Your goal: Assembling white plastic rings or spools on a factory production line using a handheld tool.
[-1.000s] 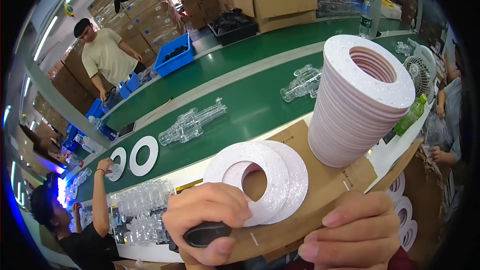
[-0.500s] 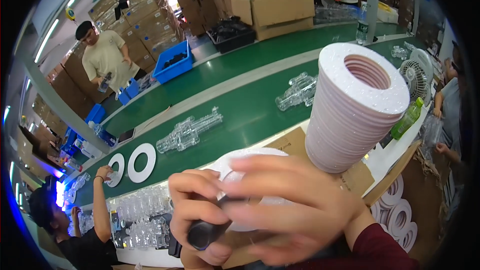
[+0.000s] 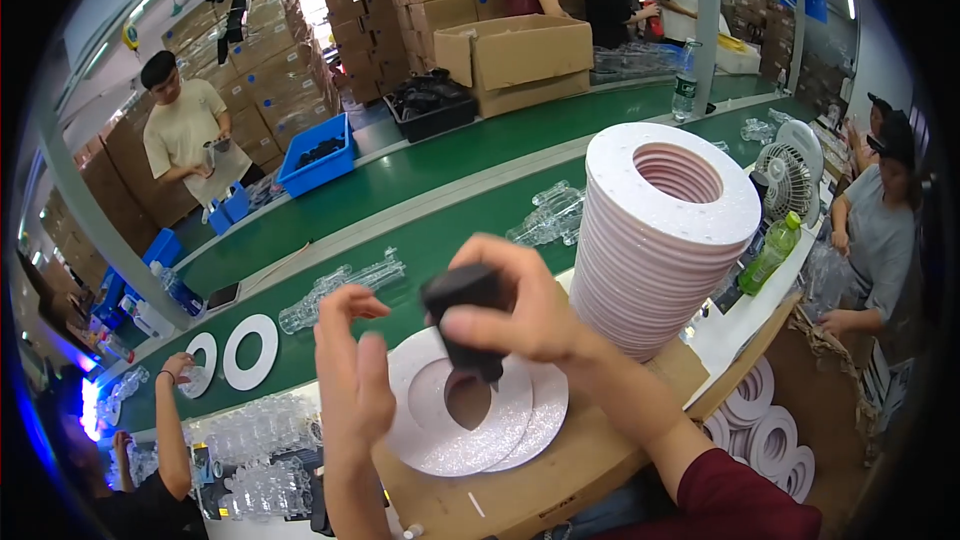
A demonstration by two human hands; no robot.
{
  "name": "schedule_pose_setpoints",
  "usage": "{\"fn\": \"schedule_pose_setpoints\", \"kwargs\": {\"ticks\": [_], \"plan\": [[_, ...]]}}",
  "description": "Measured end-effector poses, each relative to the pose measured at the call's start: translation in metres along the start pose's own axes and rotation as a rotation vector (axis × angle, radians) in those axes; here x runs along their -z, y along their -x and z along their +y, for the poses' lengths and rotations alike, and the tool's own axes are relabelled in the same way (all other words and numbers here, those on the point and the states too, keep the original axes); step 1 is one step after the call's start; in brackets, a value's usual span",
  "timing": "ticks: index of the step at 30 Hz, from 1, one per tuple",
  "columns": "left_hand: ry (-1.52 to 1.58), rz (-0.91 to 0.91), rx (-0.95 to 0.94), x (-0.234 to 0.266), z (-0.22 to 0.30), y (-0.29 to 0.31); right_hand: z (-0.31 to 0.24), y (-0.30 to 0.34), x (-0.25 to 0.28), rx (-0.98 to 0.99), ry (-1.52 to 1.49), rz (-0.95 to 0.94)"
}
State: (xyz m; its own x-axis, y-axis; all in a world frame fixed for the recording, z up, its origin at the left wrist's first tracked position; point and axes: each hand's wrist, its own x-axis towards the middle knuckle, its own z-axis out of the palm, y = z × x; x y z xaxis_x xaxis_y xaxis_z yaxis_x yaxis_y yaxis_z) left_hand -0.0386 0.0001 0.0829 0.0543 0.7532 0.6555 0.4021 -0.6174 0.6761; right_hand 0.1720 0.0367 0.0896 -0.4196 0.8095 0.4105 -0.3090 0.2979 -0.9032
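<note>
My right hand (image 3: 530, 305) grips a black hand-held tool (image 3: 462, 300), slightly blurred, whose narrow tip points down over the hole of a flat white ring (image 3: 425, 440). The tool's exact kind is not clear. A second white ring (image 3: 552, 420) lies partly beneath the first, and both have a speckled, glittery surface. To the left of the rings my left hand (image 3: 355, 370) is raised, with its fingers bent and apart and nothing in them. Behind my right forearm rises a tall stack of white rings (image 3: 640, 270), close to the two loose ones.
Clear plastic gun-shaped parts (image 3: 340, 285) lie on the green conveyor (image 3: 440, 240), near two white rings. More clear parts (image 3: 265, 430) sit at lower left, by a co-worker's arm (image 3: 170, 430). At right are a green bottle (image 3: 770, 252), a fan (image 3: 785, 175) and ring piles (image 3: 770, 435) below.
My hands have come apart: both were at the black tool, and now only the right holds it, tip downward. The left has moved off to the side. The view has shifted too.
</note>
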Motion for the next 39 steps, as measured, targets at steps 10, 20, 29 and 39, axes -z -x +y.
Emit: {"fn": "schedule_pose_setpoints", "kwargs": {"ticks": [10, 20, 29, 39], "plan": [[-0.801, -0.76, 0.632, 0.015, -0.046, -0.012, 0.035, -0.022, 0.022, -0.061, -0.607, -0.008], [-0.76, -0.822, 0.527, 0.011, -0.04, -0.009, 0.052, -0.029, 0.027, 0.053, -0.662, -0.071], [-0.792, -0.785, 0.521, 0.01, -0.036, -0.01, 0.047, -0.031, 0.026, -0.068, -0.438, -0.023], [-0.781, -0.777, 0.522, 0.009, -0.038, -0.006, 0.05, -0.028, 0.026, -0.093, -0.425, 0.02]]}}
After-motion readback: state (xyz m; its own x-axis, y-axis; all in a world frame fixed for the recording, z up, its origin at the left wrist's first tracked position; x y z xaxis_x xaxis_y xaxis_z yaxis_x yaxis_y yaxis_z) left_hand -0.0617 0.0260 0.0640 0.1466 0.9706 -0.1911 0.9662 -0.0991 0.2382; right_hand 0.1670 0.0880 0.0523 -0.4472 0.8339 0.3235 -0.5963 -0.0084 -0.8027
